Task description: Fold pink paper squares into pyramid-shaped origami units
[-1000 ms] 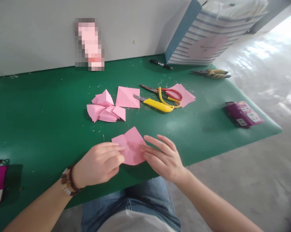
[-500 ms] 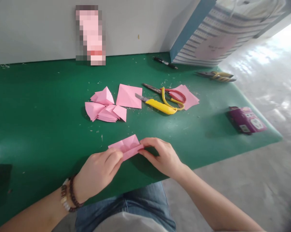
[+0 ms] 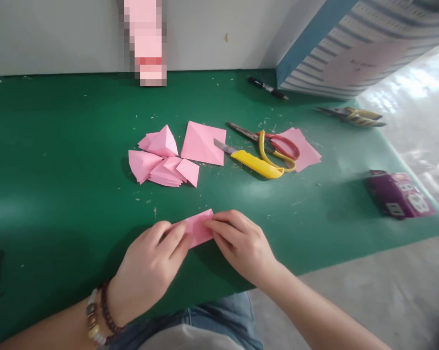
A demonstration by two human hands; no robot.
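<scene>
Between my hands is a pink sheet of paper, folded into a narrow strip just above the green tabletop. My left hand grips its left end, fingers closed over it. At the right end my right hand pinches the strip, fingertips on its face. Beyond my hands lie several folded pink paper pieces in a loose cluster. A pink square with crease lines is beside them, the blade tip of a yellow utility knife resting over its right edge.
Scissors with red and yellow handles lie partly over more pink paper. Farther off are a black pen, pliers and a striped paper bag. A purple box sits near the right edge of the green table.
The paper's near flap has been folded over, so the strip looks narrower. My right fingers have moved left onto its face. The view has shifted slightly.
</scene>
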